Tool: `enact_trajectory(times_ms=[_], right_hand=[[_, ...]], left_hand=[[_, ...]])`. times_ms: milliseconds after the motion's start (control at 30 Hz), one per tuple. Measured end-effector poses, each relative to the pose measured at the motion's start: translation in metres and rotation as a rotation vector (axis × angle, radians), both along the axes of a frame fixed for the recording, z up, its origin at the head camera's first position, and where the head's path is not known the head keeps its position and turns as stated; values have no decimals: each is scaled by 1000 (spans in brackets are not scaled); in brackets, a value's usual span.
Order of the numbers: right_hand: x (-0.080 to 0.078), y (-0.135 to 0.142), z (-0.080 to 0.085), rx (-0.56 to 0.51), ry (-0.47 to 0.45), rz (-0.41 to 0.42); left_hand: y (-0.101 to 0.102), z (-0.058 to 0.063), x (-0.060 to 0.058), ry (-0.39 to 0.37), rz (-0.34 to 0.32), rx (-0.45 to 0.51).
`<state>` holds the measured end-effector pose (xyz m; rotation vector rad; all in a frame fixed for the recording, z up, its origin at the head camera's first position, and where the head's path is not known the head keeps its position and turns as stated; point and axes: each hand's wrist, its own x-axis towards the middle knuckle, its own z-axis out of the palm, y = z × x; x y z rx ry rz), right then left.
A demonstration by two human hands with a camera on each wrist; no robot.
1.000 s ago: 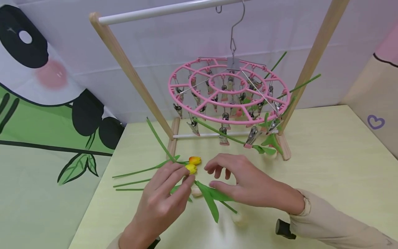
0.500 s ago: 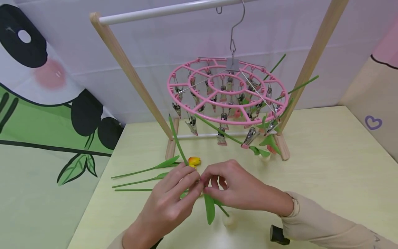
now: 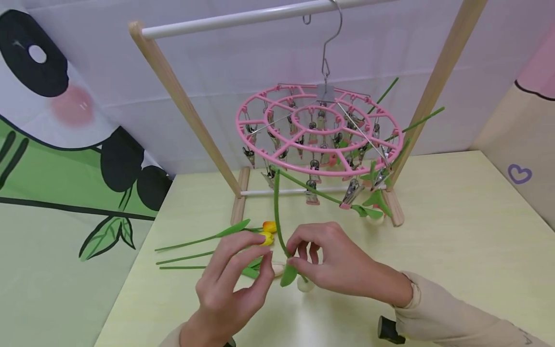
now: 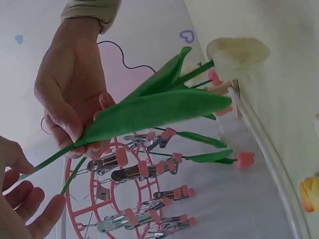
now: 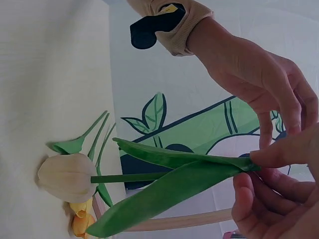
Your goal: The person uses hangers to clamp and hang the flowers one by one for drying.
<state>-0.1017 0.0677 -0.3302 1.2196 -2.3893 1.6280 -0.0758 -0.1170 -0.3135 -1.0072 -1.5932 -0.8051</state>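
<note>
My right hand pinches a white artificial tulip at the base of its green leaves. The bloom points down towards the table, and the stem rises past my fingertips towards the rack. Just to the left, my left hand has thumb and fingers curved but apart, with nothing visible between them. In the left wrist view its fingers are close to the stem; whether they touch it I cannot tell. A pink round clip hanger hangs above and behind both hands.
Yellow and orange-yellow tulips lie at the left with stems pointing left, beside another pale bloom. Clips on the hanger's right side hold several tulips head down. A wooden frame with white bars carries the hanger.
The right hand has come left to the tulip and now grips it. The left hand has let go and drawn slightly away. The stem has swung from leaning left to nearly upright.
</note>
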Motion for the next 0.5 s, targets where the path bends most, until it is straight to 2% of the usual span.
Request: enact_trajectory(times_ms=[100, 233, 300, 400, 500], right_hand=[[2, 0, 0, -12, 60, -17], [4, -1, -1, -22, 154, -44], [6, -2, -1, -25, 193, -54], [7, -4, -2, -22, 232, -65], [8, -5, -1, -11, 259, -76]], left_hand=[[1, -3, 2, -110, -55, 46], [2, -8, 4, -284, -170, 110], [3, -10, 6, -377, -207, 148], [5, -14, 9, -473, -223, 197], [6, -16, 10, -515, -214, 219]])
